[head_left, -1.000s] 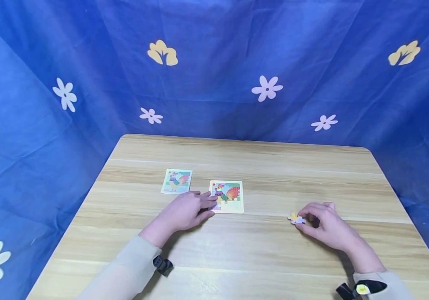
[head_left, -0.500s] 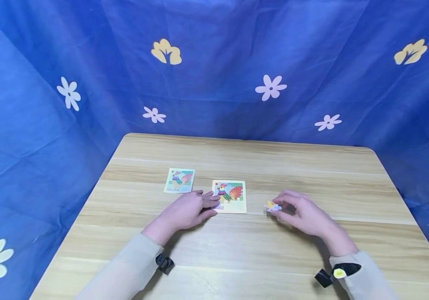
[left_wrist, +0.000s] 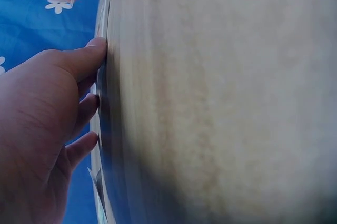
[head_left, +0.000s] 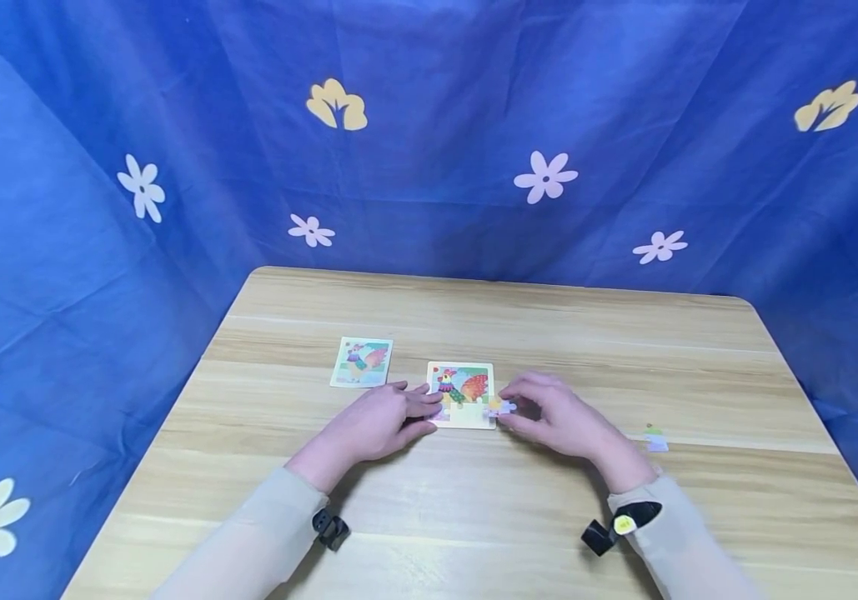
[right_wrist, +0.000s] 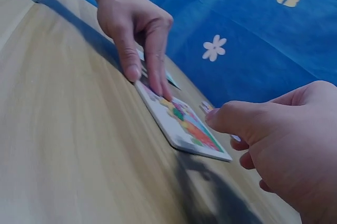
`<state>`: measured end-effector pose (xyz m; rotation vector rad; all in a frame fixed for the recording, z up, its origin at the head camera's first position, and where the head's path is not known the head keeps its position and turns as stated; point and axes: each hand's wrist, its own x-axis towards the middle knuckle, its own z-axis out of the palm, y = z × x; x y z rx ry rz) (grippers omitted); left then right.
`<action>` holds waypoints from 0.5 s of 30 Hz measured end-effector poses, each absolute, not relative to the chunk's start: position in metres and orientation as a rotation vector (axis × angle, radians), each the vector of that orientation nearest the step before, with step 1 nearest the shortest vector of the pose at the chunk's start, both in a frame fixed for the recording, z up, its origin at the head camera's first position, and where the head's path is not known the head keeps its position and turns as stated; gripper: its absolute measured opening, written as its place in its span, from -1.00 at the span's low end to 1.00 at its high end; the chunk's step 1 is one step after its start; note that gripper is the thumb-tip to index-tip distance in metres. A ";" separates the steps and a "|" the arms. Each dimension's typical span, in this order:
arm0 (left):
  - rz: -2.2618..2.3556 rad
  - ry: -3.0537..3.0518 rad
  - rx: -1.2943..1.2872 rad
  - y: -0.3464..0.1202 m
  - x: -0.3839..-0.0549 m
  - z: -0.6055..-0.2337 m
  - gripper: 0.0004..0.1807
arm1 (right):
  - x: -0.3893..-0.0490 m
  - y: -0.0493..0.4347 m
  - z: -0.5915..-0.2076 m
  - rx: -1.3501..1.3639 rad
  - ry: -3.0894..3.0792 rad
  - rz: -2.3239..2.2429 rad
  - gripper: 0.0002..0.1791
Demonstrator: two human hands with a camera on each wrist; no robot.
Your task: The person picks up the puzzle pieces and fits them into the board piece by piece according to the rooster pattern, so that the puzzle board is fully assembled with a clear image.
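Observation:
A square jigsaw puzzle (head_left: 475,382) with a rooster picture lies in a pale frame, its lower part bare tray. My left hand (head_left: 382,423) rests with extended fingers on its left edge; in the right wrist view those fingers (right_wrist: 154,66) press the corner of the board (right_wrist: 197,132). Between thumb and fingers, my right hand (head_left: 564,421) pinches a yellow and lilac puzzle piece (head_left: 502,407) by the board's right edge. That piece (right_wrist: 206,107) appears above the board in the right wrist view, mostly hidden by my thumb.
A thin card (head_left: 363,362) with the same rooster picture lies left of the puzzle. Another puzzle piece (head_left: 656,441), green and lilac, lies on the wooden table (head_left: 586,333) to the right. Blue flowered cloth (head_left: 429,167) hangs behind the table.
My right hand has carried the puzzle piece leftward to the board's right edge, uncovering another piece on the table. My left hand has stayed on the board.

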<state>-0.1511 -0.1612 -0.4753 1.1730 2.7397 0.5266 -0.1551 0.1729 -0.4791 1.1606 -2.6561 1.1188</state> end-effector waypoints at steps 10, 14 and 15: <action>0.532 2.752 1.168 -0.162 -0.151 -0.476 -0.55 | -0.160 0.130 -0.492 1.219 -2.613 0.997 -0.69; 0.548 2.747 1.175 -0.162 -0.150 -0.475 -0.55 | -0.160 0.122 -0.495 1.230 -2.618 0.961 -0.74; 0.550 2.746 1.176 -0.162 -0.150 -0.475 -0.55 | -0.160 0.120 -0.496 1.226 -2.627 0.951 -0.74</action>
